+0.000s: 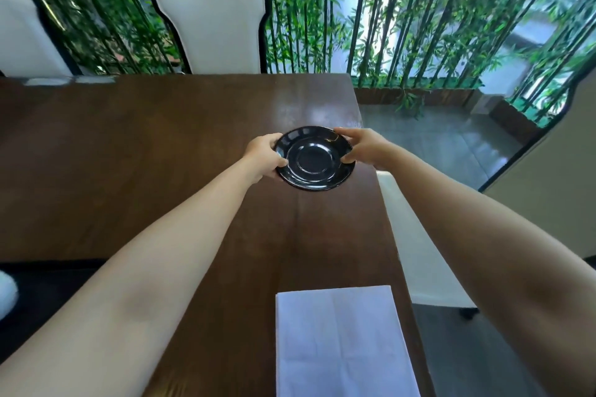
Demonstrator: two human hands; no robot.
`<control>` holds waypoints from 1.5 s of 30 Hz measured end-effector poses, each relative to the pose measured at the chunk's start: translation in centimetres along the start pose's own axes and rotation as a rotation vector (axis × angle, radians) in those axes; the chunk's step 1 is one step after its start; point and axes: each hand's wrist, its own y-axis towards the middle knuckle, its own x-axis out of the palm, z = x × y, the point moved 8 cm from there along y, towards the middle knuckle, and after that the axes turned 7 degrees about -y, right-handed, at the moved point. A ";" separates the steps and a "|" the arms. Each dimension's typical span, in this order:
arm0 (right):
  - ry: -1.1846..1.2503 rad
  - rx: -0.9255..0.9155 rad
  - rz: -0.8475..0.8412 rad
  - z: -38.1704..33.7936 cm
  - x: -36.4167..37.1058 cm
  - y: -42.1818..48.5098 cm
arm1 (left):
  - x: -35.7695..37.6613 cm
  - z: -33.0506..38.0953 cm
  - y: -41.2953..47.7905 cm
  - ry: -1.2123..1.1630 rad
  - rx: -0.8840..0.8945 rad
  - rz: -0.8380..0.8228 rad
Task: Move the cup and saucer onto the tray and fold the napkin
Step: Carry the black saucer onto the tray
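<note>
I've got the black saucer (315, 158) pinched by its rim w/ both hands, left hand (263, 156) and right hand (362, 148) on opposite sides, to keep it level above the table (161, 155). White napkin (342, 342) lies flat near me. No cup or tray in view.

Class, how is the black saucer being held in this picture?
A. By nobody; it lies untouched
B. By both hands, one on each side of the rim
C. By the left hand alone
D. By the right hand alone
B: the left hand and right hand each grip opposite edges of the saucer.
</note>
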 end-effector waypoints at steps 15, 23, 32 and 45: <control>-0.047 -0.240 -0.100 -17.8 6.3 -5.6 | -16.5 3.4 -11.3 0.050 0.097 0.159; -0.029 -0.367 -0.217 -26.9 15.0 -7.1 | -27.0 0.4 -17.9 -0.040 0.059 0.280; -0.119 -0.475 -0.360 -34.6 25.8 -8.6 | -36.9 -5.6 -24.2 -0.158 0.006 0.434; -0.184 -0.529 -0.505 -36.2 37.2 -9.4 | -42.1 -14.5 -28.9 -0.188 -0.052 0.549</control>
